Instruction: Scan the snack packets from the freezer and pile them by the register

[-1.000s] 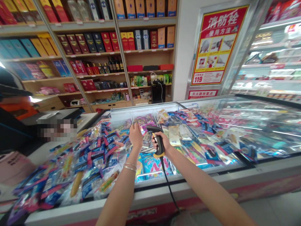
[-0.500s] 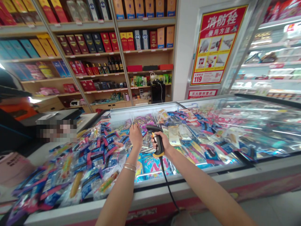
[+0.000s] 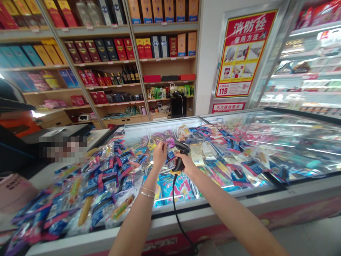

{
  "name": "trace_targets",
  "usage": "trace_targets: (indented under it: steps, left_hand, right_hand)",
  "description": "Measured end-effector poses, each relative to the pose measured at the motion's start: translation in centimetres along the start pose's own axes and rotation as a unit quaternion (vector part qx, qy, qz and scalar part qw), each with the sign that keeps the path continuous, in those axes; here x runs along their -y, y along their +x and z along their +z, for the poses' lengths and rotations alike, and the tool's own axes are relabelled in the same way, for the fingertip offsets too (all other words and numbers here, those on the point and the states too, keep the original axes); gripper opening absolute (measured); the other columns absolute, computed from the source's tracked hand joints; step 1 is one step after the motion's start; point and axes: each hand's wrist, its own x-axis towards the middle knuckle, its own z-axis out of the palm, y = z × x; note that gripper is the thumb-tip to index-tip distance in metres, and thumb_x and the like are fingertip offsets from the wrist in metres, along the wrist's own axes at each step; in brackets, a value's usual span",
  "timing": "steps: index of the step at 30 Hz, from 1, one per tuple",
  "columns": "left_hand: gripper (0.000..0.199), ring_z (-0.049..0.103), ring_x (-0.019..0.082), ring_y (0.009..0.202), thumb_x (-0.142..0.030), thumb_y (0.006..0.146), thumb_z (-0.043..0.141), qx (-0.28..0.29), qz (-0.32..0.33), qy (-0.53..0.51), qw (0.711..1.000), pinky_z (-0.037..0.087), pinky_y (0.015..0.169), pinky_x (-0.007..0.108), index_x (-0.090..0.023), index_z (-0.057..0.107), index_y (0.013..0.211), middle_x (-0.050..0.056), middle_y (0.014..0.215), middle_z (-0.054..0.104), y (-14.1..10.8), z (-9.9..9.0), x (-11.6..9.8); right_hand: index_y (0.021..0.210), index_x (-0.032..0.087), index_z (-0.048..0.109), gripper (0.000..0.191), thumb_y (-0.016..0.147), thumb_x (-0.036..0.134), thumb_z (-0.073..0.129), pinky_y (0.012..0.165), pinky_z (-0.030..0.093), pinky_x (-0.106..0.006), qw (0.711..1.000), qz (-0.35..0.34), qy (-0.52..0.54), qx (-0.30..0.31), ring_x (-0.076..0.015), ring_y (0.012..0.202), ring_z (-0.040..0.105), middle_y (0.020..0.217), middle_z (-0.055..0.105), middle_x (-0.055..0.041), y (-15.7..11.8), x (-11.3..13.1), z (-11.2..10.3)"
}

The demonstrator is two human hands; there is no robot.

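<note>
My right hand [image 3: 185, 163] is wrapped round the handle of a black and yellow barcode scanner [image 3: 182, 148], its cord hanging down over the chest's front edge. The scanner's head is tilted to the right compared with its handle. Close beside it on the left, my left hand [image 3: 160, 155], with two bangles at the wrist, is closed in a pinch on a blue and pink packet [image 3: 171, 153]. My fingers and the scanner partly cover this packet. Both hands are above the wrapped goods in an open-topped display chest [image 3: 134, 131].
Many blue and pink wrapped packets [image 3: 103, 185] heap over the chest's left end. Glass covers its right part [image 3: 282, 138]. A counter [image 3: 98, 137] and a pink container [image 3: 16, 192] stand on the left. Shelves of boxes [image 3: 122, 48] line the back wall.
My left hand has moved slightly right, and a blue and pink packet now shows at its fingers. The scanner has turned, its head swinging to the right; its cord has shifted left.
</note>
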Motion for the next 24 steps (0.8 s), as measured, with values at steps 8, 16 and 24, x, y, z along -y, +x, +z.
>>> trace_targets:
  steps: [8,16,24]
  left_hand:
    - [0.020,0.055,0.016,0.065,-0.030,0.092,0.042,-0.024,-0.025,0.007,0.999,0.039,0.065,0.026,-0.022,0.048,0.075,0.000,0.067,0.057,-0.1,0.3,0.1]
    - [0.022,0.058,0.023,0.091,-0.025,0.095,0.035,-0.080,-0.043,0.194,0.977,0.043,0.080,0.033,-0.020,0.054,0.085,0.009,0.087,0.062,0.7,-1.7,0.6]
    - [0.031,0.054,0.025,0.095,-0.028,0.098,0.031,-0.077,-0.037,0.280,0.956,0.043,0.076,0.033,-0.020,0.059,0.089,0.010,0.091,0.063,0.3,-2.0,0.1]
  right_hand:
    - [0.073,0.017,0.057,0.015,0.069,0.004,0.062,0.040,0.046,-0.021,0.998,0.001,-0.028,-0.052,-0.0141,0.046,0.060,0.047,0.057,0.0020,-0.4,-0.1,0.6]
    - [0.070,0.016,0.053,0.006,0.074,0.017,0.058,0.037,0.039,-0.018,0.984,0.121,0.025,0.128,-0.0086,0.040,0.048,0.053,0.054,0.0011,-2.5,3.1,-0.3]
    - [0.075,0.016,0.050,0.006,0.073,0.014,0.055,0.036,0.034,-0.013,0.953,0.215,0.052,0.205,-0.0052,0.040,0.042,0.056,0.051,0.0024,-3.1,3.2,-0.2]
